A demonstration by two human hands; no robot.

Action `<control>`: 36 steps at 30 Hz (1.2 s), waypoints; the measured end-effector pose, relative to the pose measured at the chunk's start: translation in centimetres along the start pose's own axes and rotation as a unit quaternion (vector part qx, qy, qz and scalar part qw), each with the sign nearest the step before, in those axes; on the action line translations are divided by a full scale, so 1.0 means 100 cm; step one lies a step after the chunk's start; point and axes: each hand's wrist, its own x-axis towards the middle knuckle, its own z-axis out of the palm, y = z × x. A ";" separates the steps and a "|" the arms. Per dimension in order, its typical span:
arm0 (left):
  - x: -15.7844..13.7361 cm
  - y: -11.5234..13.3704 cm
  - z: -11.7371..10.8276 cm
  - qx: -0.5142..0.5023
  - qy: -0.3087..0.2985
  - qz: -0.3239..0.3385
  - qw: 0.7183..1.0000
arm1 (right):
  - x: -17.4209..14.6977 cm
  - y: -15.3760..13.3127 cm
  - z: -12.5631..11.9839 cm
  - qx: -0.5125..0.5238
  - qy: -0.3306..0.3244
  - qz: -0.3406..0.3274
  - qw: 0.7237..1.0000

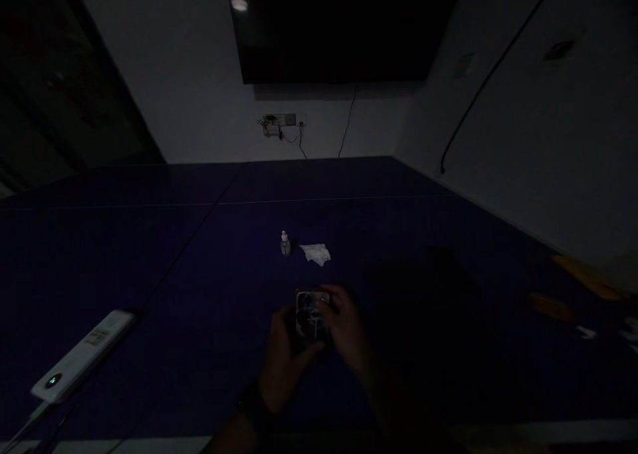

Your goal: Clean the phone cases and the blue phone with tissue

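Note:
Between my hands is a smartphone (312, 322), its back and round camera lenses facing up. My left hand (285, 357) grips its left side and lower end, with the thumb along the bottom. Over the upper right part of the phone, my right hand (347, 328) holds the edge, fingertips resting near the lenses. A dark band circles my left wrist. Just beyond the phone lie a crumpled white tissue (317, 254) and a small clear bottle (285, 245) with a white cap, standing upright. Dim light hides the finer detail of the fingers.
A long white device (84, 354) with a lit round display and a cable lies at left on the dark blue table (199, 347). Yellow-orange items (588, 278) sit at the right edge. Wall sockets (282, 120) and a large screen (343, 28) are behind.

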 end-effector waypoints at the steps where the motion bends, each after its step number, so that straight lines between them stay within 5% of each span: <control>1: 0.003 0.006 -0.004 -0.029 0.007 -0.002 1.000 | -0.004 -0.002 0.000 0.006 -0.001 -0.006 1.000; 12: 0.021 0.036 -0.005 -0.174 0.093 -0.091 0.976 | -0.023 -0.012 0.003 0.021 0.000 -0.042 0.999; 36: 0.020 0.040 -0.011 -0.192 0.072 -0.073 0.976 | -0.025 -0.012 0.003 0.110 0.013 -0.017 0.994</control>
